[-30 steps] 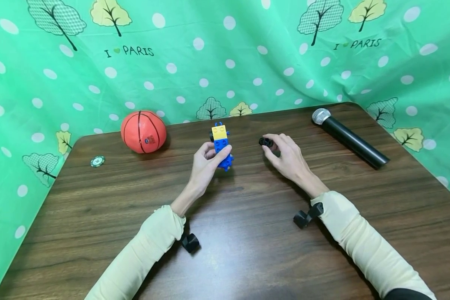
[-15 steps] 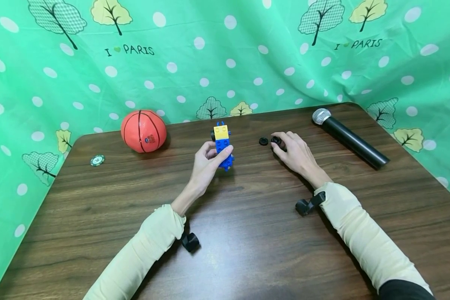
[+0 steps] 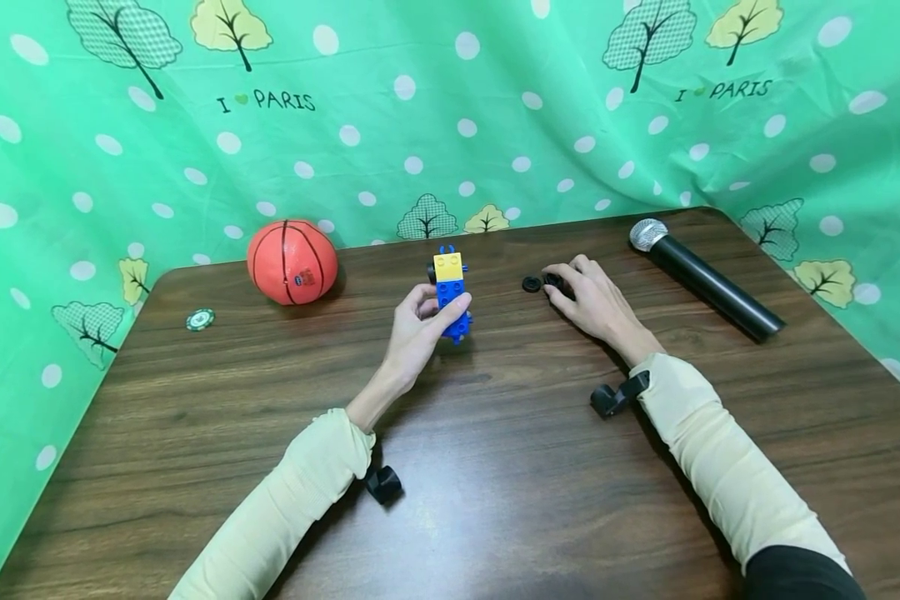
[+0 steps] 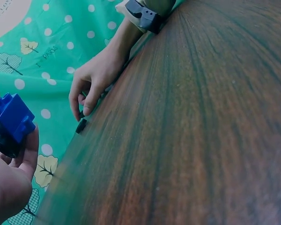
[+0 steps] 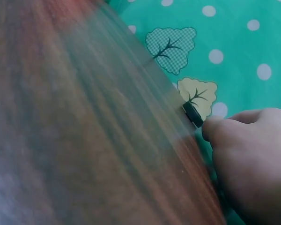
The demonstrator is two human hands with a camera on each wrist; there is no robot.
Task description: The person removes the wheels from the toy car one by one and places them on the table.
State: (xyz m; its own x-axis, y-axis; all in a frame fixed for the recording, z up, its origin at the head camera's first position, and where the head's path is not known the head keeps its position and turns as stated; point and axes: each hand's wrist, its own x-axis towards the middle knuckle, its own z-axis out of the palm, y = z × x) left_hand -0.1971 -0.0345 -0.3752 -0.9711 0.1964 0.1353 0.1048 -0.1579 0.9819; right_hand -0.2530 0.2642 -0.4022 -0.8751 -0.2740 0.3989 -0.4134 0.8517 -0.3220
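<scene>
My left hand grips a toy brick car above the table, thumb across its blue bricks. A yellow brick tops its far end; a black wheel shows on its left side, and blue axle stubs stick out on the right. In the left wrist view the blue brick body sits in the fingers. To the right, my right hand pinches a small black wheel at the tabletop, partly hidden by the fingers. A second black wheel lies flat just left of it, apart from the hand.
A red toy basketball sits at the back left, with a green-and-white poker chip nearer the left edge. At the right lies a black microphone. A green patterned cloth hangs behind the wooden table.
The right hand has moved a little to the right with one black wheel, leaving the other behind on the table. The left hand stays nearly still with the toy brick car.
</scene>
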